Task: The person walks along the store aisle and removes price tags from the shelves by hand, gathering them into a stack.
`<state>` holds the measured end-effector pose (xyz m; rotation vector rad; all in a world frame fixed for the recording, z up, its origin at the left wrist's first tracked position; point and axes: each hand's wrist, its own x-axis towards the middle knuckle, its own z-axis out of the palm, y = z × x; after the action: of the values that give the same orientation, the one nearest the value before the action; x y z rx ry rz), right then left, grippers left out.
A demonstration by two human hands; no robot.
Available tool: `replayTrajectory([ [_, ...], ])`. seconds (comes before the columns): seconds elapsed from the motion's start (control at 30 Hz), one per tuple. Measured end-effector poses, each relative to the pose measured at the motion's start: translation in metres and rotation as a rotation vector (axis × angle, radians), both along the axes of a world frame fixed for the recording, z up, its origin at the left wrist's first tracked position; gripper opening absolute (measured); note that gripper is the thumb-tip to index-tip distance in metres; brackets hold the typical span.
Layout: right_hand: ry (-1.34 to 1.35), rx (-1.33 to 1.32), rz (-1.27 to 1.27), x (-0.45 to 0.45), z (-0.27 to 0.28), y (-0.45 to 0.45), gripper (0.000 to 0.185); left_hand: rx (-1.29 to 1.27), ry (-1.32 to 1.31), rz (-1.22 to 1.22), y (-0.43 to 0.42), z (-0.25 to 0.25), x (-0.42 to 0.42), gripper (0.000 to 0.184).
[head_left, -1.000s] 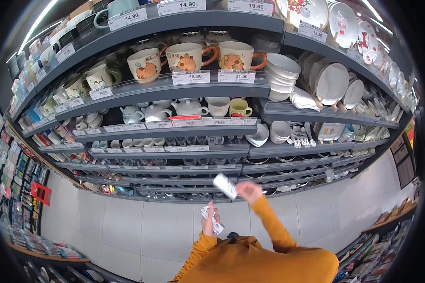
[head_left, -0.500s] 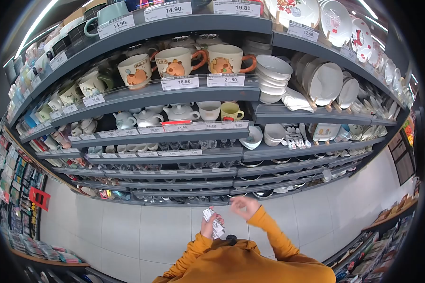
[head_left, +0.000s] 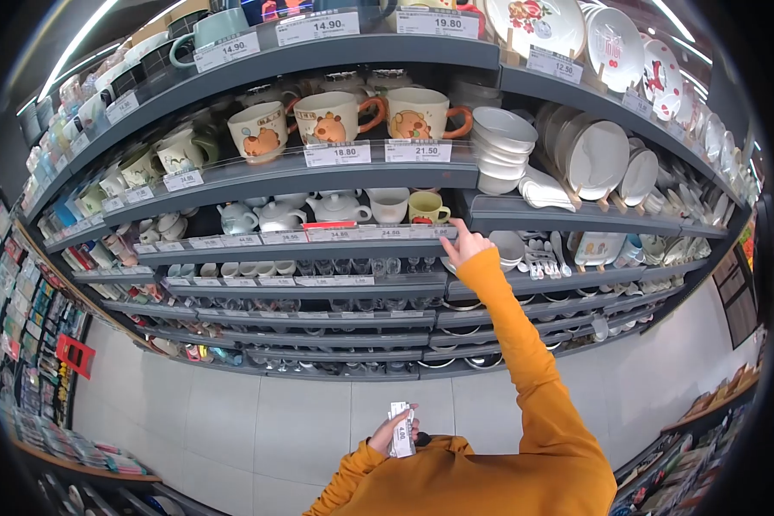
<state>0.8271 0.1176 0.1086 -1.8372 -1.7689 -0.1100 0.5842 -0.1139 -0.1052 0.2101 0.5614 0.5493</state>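
My right hand (head_left: 469, 245) reaches out to the shelf edge at the right end of the teapot row. Its index finger and thumb are spread, touching or nearly touching the small price label (head_left: 440, 232) marked 6.90, with nothing visible held. Just above that label stands a yellow-green mug (head_left: 427, 207), beside a white cup (head_left: 389, 205). Low in the middle, my left hand (head_left: 393, 432) is closed round a small stack of white price labels (head_left: 402, 437), held before my body; the front one reads 4.00.
Mugs with orange handles (head_left: 417, 114) stand on the shelf above. To the right are stacked white bowls (head_left: 501, 142) and upright plates (head_left: 595, 159). Glasses line the lower shelves. A red stool-like object (head_left: 76, 356) is on the left floor, and packed shelves flank the aisle.
My right hand has let go of the white label seen a second ago and moved up to the shelf edge. My left hand has shifted slightly right, still holding its labels.
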Motion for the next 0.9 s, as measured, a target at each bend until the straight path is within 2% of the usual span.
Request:
replayTrajectory([
  [0.07, -0.114, -0.006, -0.044, 0.01, -0.012, 0.017, 0.032, 0.073, 0.032, 0.09, -0.005, 0.007, -0.004, 0.043],
  [0.13, 0.014, -0.022, -0.015, 0.011, -0.007, 0.017, 0.023, 0.088, 0.039, 0.19, -0.005, 0.014, -0.007, 0.046],
  [0.2, 0.011, -0.005, 0.006, 0.014, -0.003, 0.018, 0.02, 0.124, 0.103, 0.324, -0.008, 0.019, -0.008, 0.044],
  [0.3, 0.069, -0.061, 0.083, 0.017, 0.013, 0.013, 0.017, 0.08, 0.087, 0.424, -0.001, 0.008, -0.011, 0.04],
  [0.4, -0.002, -0.025, 0.106, 0.019, 0.021, 0.013, 0.014, -0.132, -0.003, 0.473, 0.009, 0.0, -0.013, 0.034],
  [0.5, -0.119, 0.094, 0.125, 0.021, 0.026, 0.01, 0.013, -0.059, -0.028, 0.362, 0.008, -0.01, -0.005, 0.038],
  [0.6, -0.222, 0.252, 0.119, 0.027, 0.024, 0.01, 0.013, 0.012, 0.128, 0.026, 0.002, -0.001, 0.0, 0.032],
  [0.63, -0.224, 0.356, 0.15, 0.028, 0.025, 0.005, 0.012, 0.042, 0.167, -0.112, 0.0, 0.018, 0.0, 0.038],
  [0.73, -0.017, 0.292, 0.188, 0.021, 0.034, -0.039, 0.009, -0.03, 0.027, -0.242, -0.002, 0.002, -0.003, 0.045],
  [0.77, 0.147, 0.288, 0.224, 0.012, 0.033, -0.06, 0.008, -0.032, -0.04, -0.124, -0.004, -0.015, -0.003, 0.045],
  [0.8, 0.282, 0.165, 0.241, 0.007, 0.022, -0.081, 0.011, -0.061, 0.031, 0.01, -0.001, -0.025, -0.001, 0.047],
  [0.87, 0.655, -0.029, 0.258, -0.012, -0.026, -0.121, 0.014, 0.114, 0.2, 0.242, 0.009, -0.001, 0.006, 0.045],
  [0.9, 0.833, -0.162, 0.245, -0.022, -0.057, -0.143, 0.011, 0.106, 0.179, 0.332, 0.017, 0.007, 0.008, 0.04],
])
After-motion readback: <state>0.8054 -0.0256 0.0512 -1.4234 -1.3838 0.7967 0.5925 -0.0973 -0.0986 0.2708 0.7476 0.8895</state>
